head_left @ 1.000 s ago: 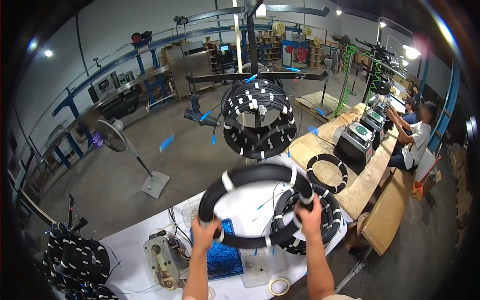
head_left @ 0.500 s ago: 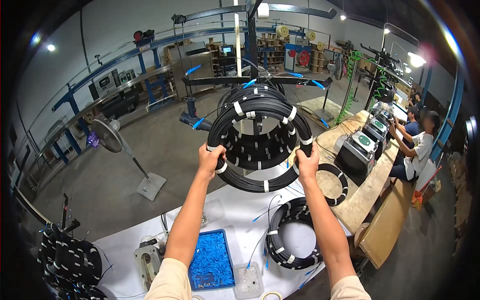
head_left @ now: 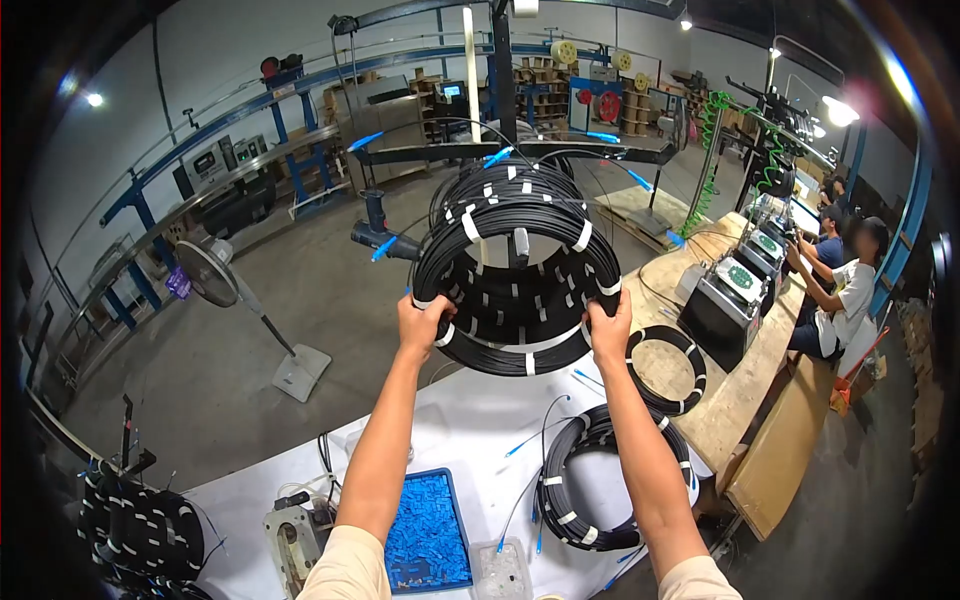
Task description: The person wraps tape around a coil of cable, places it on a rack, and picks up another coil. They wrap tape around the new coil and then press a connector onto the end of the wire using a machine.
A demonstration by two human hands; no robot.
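My left hand [head_left: 422, 326] and my right hand [head_left: 608, 326] grip opposite sides of a coil of black cable [head_left: 528, 362] bound with white tape bands. It is held up, ring facing me, in front of more hanging coils [head_left: 515, 190] on a dark metal rack [head_left: 420, 156]. Whether the held coil bears on the rack's arm cannot be told. Blue connectors [head_left: 500, 157] on cable ends stick out around the hanging coils. Below my right forearm, a stack of similar coils [head_left: 560, 490] lies on the white table [head_left: 470, 420].
A blue tray [head_left: 468, 530] of small blue parts and a clear box [head_left: 503, 570] stand on the table. Another coil [head_left: 697, 380] lies on the wooden bench [head_left: 735, 400], near black machines [head_left: 715, 320]. People sit at right. A fan [head_left: 210, 275] stands left; more coils [head_left: 140, 530] hang lower left.
The held coil has moved slightly up and away, closer in line with the hanging coils. Both hands keep their grip. The view has shifted slightly.
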